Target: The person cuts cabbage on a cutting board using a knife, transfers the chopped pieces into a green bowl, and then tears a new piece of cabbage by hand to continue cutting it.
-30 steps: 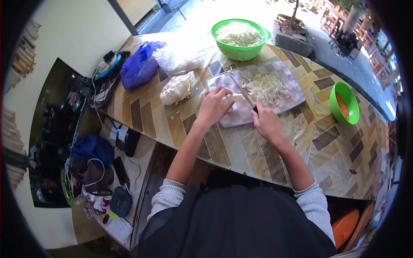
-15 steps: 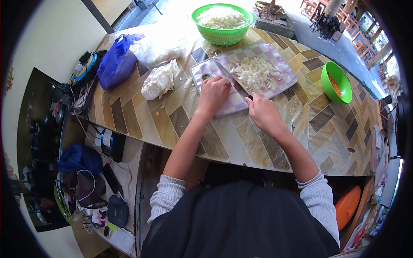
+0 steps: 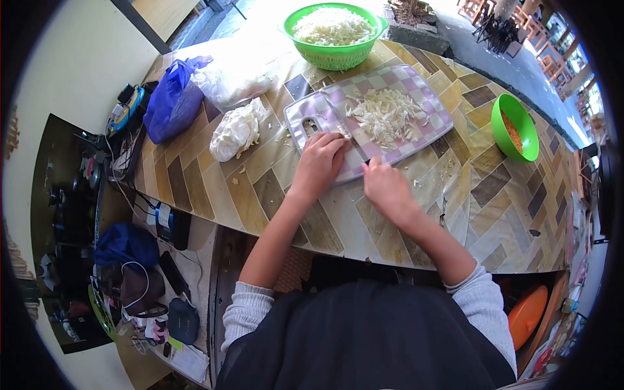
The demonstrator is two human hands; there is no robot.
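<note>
A checkered pink-and-white cutting board [image 3: 422,133] lies on the table, tilted relative to its front edge. My right hand [image 3: 390,190] grips a kitchen knife [image 3: 357,141], whose blade stretches away from me across the board. To the left of the blade, my left hand [image 3: 320,162] presses a small pale piece of cabbage [image 3: 344,132] down with bent fingers, which partly cover it. Shredded cabbage [image 3: 387,117] is heaped on the board right of the knife. Off the board's left side rests a larger chunk of cabbage [image 3: 237,133].
Behind the board stands a green colander [image 3: 335,57] full of shreds. A green bowl [image 3: 526,140] with orange contents is at the right. Blue [image 3: 172,107] and clear plastic bags [image 3: 234,84] sit at the left. Scraps dot the patterned tablecloth [image 3: 299,218].
My right hand has moved slightly left, bringing the knife steeper and closer to my left fingers. My left hand has shifted a little toward me. The view has tilted slightly.
</note>
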